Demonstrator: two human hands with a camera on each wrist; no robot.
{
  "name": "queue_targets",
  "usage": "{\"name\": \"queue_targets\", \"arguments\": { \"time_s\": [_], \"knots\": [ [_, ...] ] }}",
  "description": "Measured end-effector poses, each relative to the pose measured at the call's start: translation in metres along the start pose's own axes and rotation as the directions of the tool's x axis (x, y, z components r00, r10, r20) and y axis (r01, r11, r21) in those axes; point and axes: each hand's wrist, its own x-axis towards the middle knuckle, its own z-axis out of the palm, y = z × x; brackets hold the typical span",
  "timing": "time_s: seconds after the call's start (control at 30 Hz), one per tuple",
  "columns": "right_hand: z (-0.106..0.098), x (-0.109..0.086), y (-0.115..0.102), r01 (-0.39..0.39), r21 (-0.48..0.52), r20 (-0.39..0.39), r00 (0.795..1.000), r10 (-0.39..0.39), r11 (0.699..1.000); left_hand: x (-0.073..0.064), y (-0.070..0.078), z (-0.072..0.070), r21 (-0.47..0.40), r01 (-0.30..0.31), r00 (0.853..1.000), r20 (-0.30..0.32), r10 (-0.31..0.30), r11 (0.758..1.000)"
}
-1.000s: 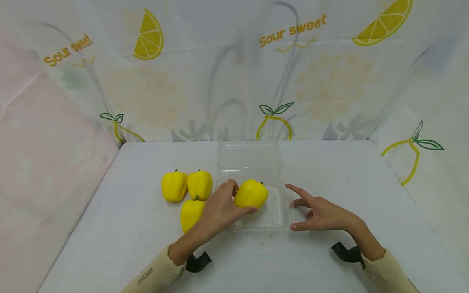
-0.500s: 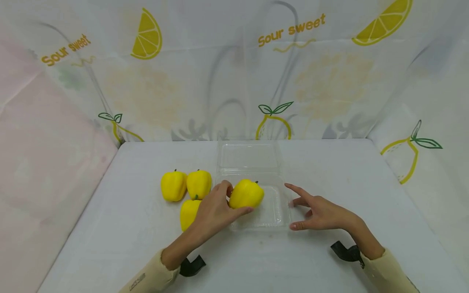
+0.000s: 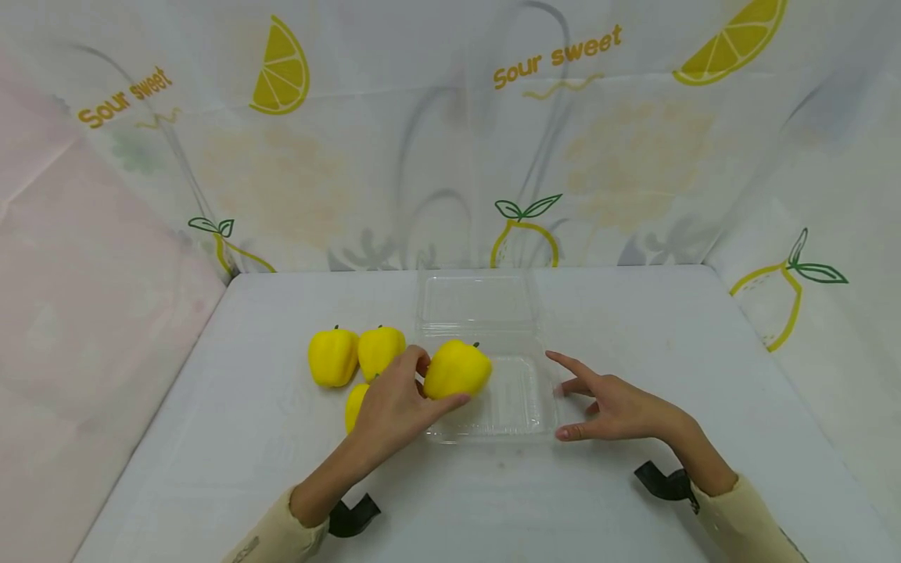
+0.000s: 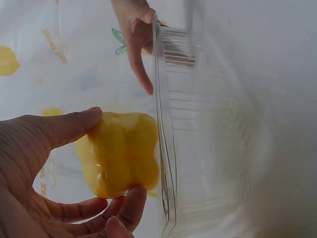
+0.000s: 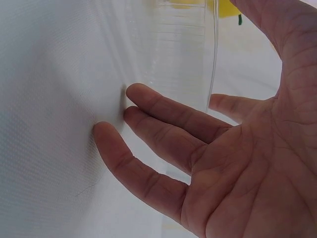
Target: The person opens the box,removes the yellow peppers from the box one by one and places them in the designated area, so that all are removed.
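A yellow bell pepper (image 3: 457, 369) is pinched between the thumb and fingers of my left hand (image 3: 390, 407). In the left wrist view the bell pepper (image 4: 121, 153) is up at the rim of a clear plastic clamshell box (image 4: 198, 124). From the head view, that clamshell box (image 3: 517, 399) lies with its lid (image 3: 479, 301) folded back. My right hand (image 3: 619, 408) is at the box's right side, fingers spread. Fingertips of the right hand (image 5: 237, 158) rest on the tablecloth beside the box wall in the right wrist view.
Left of the box sit other yellow bell peppers: one (image 3: 333, 357) at the far left, one (image 3: 380, 349) beside it, and one (image 3: 355, 405) partly hidden by my left hand. A white cloth (image 3: 563, 500) covers the table. Behind hangs a lemon-printed curtain (image 3: 394, 156).
My left hand has moved left with the bell pepper, from over the box's middle toward its left side. It now covers more of the nearest loose pepper. The right hand stays in place.
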Motion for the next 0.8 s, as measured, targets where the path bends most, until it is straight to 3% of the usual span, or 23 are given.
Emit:
{"name": "queue_targets", "arguments": {
  "time_s": [0.27,0.8],
  "knots": [
    [0.000,0.000,0.000,0.005,-0.004,-0.002,1.000,-0.005,1.000,0.000,-0.008,-0.008,-0.001,0.032,0.999,-0.030,-0.032,0.999],
    [0.000,0.000,0.000,-0.008,-0.011,-0.011,1.000,0.008,1.000,-0.003,-0.026,-0.027,0.026,-0.012,0.999,-0.041,0.013,1.000]
  ]
}}
